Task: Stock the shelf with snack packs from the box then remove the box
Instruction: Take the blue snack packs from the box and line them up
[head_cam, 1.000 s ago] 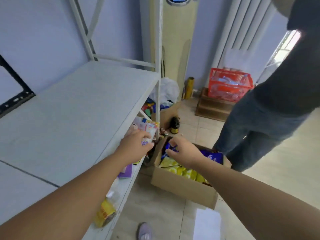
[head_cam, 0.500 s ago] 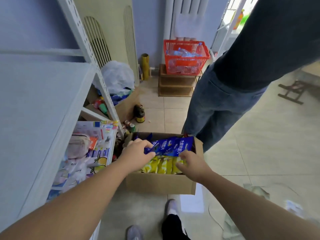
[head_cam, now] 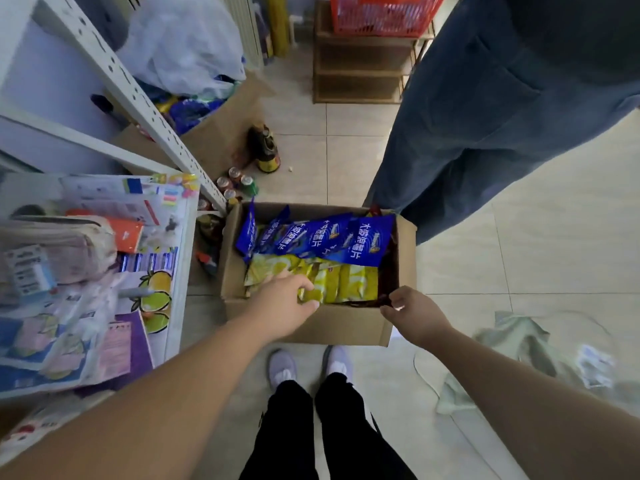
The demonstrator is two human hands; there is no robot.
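Pale floor tiles (head_cam: 464, 271) carry the cardboard box (head_cam: 311, 327), beside the white shelf (head_cam: 180, 268), its blue snack packs (head_cam: 332, 237) and yellow snack packs (head_cam: 353, 280) not yet stocked. Moments ago the left hand (head_cam: 282, 304) lay on the blue row; now, arm outstretched, it pinches a near edge among the yellow snack packs, so a fresh pick seems underway. The right hand (head_cam: 414, 315) has slid to the box's near right corner, fingers curled; whether they grip the rim I cannot tell.
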